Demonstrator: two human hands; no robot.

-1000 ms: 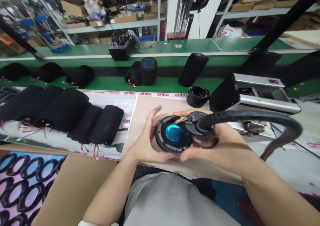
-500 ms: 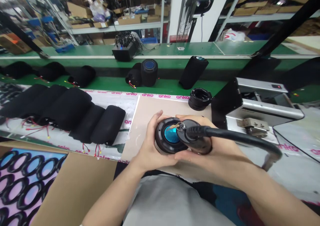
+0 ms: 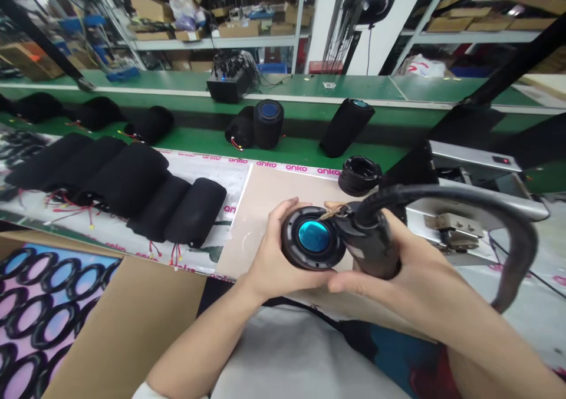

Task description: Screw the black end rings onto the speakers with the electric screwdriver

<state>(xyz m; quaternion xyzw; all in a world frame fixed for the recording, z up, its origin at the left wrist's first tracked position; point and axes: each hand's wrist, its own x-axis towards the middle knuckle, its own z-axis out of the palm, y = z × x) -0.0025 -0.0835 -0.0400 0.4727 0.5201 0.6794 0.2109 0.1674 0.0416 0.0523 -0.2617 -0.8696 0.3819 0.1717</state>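
Both my hands are low over the beige work board [image 3: 256, 204]. My left hand [image 3: 269, 263] is wrapped round the side of a cylindrical black speaker [image 3: 295, 257], whose end faces up with a shiny blue disc [image 3: 313, 236] inside a black ring. In my right hand [image 3: 407, 263] is a black electric screwdriver [image 3: 371, 243] with a thick cord [image 3: 522, 228] curving off to the right. Its top end, with a metal hanging ring, leans toward me over the right rim of the speaker. The screwdriver's tip is hidden below.
Black rings [image 3: 359, 175] are stacked behind my hands. A silver screw-feeding machine [image 3: 481, 169] stands at the right. Several black fabric-covered cylinders [image 3: 194, 210] with wires lie at the left. A carton [image 3: 128, 322] with black rings is at the lower left. Speakers stand on the green line [image 3: 296, 145].
The screwdriver has shifted right and its body now shows more from the side, uncovering the blue disc. My left hand keeps its hold on the speaker. The whole view has shifted slightly.
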